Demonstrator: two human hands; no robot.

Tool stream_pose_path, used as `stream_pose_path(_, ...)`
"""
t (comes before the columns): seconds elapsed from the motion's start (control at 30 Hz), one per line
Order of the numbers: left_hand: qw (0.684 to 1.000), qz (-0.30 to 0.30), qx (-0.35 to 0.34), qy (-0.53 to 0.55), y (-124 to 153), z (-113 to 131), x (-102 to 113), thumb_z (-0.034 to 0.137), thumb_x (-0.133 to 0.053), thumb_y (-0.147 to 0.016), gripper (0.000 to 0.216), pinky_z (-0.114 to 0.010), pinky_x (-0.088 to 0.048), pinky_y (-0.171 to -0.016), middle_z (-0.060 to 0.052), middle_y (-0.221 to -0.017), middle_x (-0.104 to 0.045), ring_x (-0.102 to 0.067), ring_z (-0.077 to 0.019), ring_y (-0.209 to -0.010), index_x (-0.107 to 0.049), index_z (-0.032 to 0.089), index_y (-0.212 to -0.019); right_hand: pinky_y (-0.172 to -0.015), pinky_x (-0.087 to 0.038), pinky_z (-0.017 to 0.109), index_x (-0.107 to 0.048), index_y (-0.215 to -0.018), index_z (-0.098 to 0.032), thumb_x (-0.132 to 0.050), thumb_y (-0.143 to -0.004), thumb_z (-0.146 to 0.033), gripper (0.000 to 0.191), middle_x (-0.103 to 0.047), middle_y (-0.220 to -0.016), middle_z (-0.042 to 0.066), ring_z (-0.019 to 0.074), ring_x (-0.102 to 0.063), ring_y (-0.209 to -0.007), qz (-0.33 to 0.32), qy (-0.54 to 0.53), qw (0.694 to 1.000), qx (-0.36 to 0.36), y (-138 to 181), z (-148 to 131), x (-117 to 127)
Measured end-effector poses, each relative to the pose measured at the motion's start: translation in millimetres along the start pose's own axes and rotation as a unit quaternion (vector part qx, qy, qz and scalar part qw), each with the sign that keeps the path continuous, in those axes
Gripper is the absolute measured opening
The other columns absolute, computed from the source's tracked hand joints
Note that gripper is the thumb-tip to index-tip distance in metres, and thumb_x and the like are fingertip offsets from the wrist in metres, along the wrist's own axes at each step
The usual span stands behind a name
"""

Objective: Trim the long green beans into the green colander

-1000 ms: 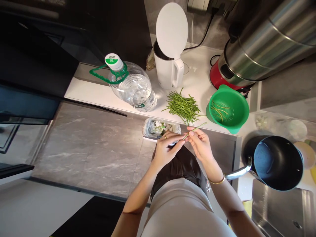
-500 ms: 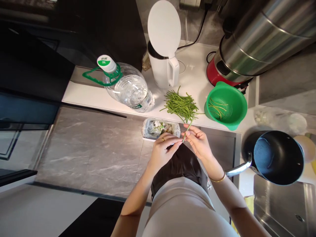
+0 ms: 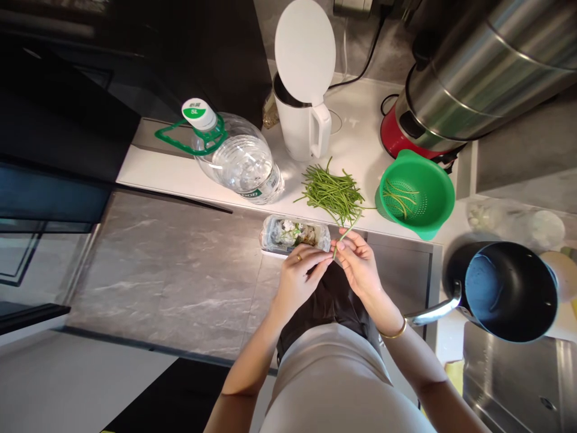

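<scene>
At the far left of the white bench (image 3: 180, 174) a large water bottle (image 3: 237, 159) lies on its side, and to its right an open kettle (image 3: 302, 123) stands with its lid up. Nearer, by the bench's near edge, is a clear tray of trimmings (image 3: 295, 234).

Just near of that tray the left hand (image 3: 300, 279) has its grip pinched together on the near end of one green stalk (image 3: 342, 239). The stalk's long axis runs from that pinch away to the far right, and its free end points toward the loose pile of stalks (image 3: 333, 192) on the bench. The right hand (image 3: 360, 270) comes in from the right side, its grip clamped on the same stalk a little farther along, so the two grips almost touch and the stalk sticks out beyond the right hand's fingers. The pile is near the stalk's far tip.

Right of the pile is a green colander (image 3: 417, 192) with a few stalks inside, nearer the right hand than the left. A dark pot (image 3: 509, 291) sits at the near right.
</scene>
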State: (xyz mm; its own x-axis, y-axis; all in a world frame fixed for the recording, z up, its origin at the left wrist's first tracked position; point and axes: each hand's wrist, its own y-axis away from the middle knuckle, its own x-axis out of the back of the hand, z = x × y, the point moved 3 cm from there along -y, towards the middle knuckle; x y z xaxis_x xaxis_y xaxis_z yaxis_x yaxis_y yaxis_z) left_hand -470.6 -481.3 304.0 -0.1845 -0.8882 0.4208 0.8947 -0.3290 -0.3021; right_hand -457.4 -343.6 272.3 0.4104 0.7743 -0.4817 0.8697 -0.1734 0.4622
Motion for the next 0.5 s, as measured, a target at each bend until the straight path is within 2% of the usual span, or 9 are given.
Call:
stream_pose_path(0.13,1.0,0.017,0.019,-0.012,0.1,0.2,0.4,0.015,-0.063,-0.08,0.015,-0.032,-0.051,-0.078,-0.003,-0.086,-0.071,-0.062,-0.0157,-0.082,-0.067,0.021,-0.094,-0.073,-0.051,0.024,-0.063,-0.086,-0.024,-0.077,-0.067,-0.023,0.024,-0.069,-0.068,-0.004,0.0125,-0.066,-0.075,-0.003,0.002,1.0,0.017,1.0,-1.3,-1.4)
stream_pose_path(0.2,0.999,0.02,0.004,-0.025,-0.5,1.8,2.1,0.015,-0.061,-0.081,0.013,-0.032,-0.051,-0.078,-0.004,-0.085,-0.07,-0.062,-0.0156,-0.083,-0.066,0.02,-0.093,-0.07,-0.051,0.024,-0.063,-0.085,-0.024,-0.076,-0.067,-0.024,0.022,-0.069,-0.067,-0.004,0.0118,-0.065,-0.071,-0.018,0.008,1.0,0.003,1.2,-1.8,-0.5)
stream_pose_path(0.37,0.99,-0.092,-0.069,-0.081,-2.0,6.1,5.2,0.014,-0.056,-0.085,0.015,-0.034,-0.05,-0.082,-0.005,-0.092,-0.068,-0.059,-0.0167,-0.088,-0.063,0.02,-0.097,-0.065,-0.049,0.024,-0.068,-0.09,-0.022,-0.077,-0.067,-0.026,0.025,-0.065,-0.063,-0.004,0.0094,-0.06,-0.06,-0.105,0.074,0.989,-0.078,-0.4,-3.1,8.2)
stream_pose_path(0.5,0.981,-0.108,-0.064,-0.147,-5.3,1.4,11.5,0.016,-0.052,-0.087,0.015,-0.035,-0.049,-0.082,-0.005,-0.092,-0.067,-0.058,-0.0175,-0.088,-0.063,0.021,-0.096,-0.068,-0.05,0.026,-0.068,-0.098,-0.02,-0.077,-0.068,-0.027,0.033,-0.068,-0.067,-0.001,0.0099,-0.06,-0.062,-0.166,0.146,0.969,-0.107,-0.1,-3.9,11.8)
